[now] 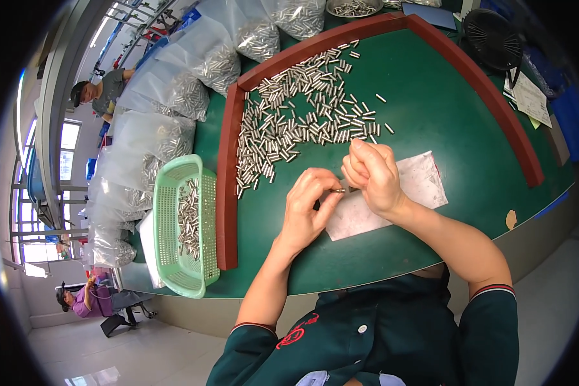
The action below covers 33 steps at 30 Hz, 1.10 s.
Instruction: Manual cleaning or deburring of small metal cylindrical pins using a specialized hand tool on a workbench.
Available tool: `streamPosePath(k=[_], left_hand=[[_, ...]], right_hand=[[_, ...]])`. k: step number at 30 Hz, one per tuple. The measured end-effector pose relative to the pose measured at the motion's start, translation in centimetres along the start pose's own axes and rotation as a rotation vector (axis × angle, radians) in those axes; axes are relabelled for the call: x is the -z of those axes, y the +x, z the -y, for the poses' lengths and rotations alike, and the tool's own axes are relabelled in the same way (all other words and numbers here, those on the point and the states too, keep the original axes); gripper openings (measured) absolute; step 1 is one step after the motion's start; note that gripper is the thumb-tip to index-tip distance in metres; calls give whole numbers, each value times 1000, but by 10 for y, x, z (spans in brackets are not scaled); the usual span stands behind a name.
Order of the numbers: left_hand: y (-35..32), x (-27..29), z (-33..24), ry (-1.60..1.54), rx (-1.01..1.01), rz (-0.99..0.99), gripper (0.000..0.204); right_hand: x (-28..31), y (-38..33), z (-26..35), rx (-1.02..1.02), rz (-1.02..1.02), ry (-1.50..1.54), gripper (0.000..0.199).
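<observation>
My left hand (307,209) pinches a small metal pin (339,190) between thumb and fingertips, just left of my other hand. My right hand (378,180) is closed in a fist, thumb on top, close beside that pin; whatever it grips is hidden by the fingers. Both hands are above a whitish, smudged sheet (424,180) on the green tabletop (457,128). Beyond them spreads a loose heap of short, shiny metal pins (315,116), with a few strays near my right hand.
A dark red wooden rail (227,186) borders the work area. Left of it stands a pale green basket (207,257) with pins inside. Clear bags of pins (186,93) line the far left. A metal bowl (354,9), black fan (492,38) and papers (527,96) lie beyond. Two people are at left.
</observation>
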<state>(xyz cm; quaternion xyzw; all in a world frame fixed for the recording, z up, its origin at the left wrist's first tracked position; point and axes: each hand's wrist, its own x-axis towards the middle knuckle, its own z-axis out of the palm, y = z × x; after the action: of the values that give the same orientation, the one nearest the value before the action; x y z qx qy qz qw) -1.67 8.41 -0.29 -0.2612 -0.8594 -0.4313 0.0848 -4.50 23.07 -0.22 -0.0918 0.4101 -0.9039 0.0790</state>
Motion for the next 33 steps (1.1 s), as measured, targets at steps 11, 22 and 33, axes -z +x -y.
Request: streamPosePath(k=[11, 22, 33], left_hand=[[-3, -5, 8, -512, 170, -174, 8], [-6, 9, 18, -1548, 615, -110, 27], [0, 46, 32, -479, 641, -541, 17]], right_hand=[[1, -2, 1, -34, -20, 8, 44], [0, -1, 2, -34, -15, -5, 42], [2, -1, 2, -41, 7, 5, 43]])
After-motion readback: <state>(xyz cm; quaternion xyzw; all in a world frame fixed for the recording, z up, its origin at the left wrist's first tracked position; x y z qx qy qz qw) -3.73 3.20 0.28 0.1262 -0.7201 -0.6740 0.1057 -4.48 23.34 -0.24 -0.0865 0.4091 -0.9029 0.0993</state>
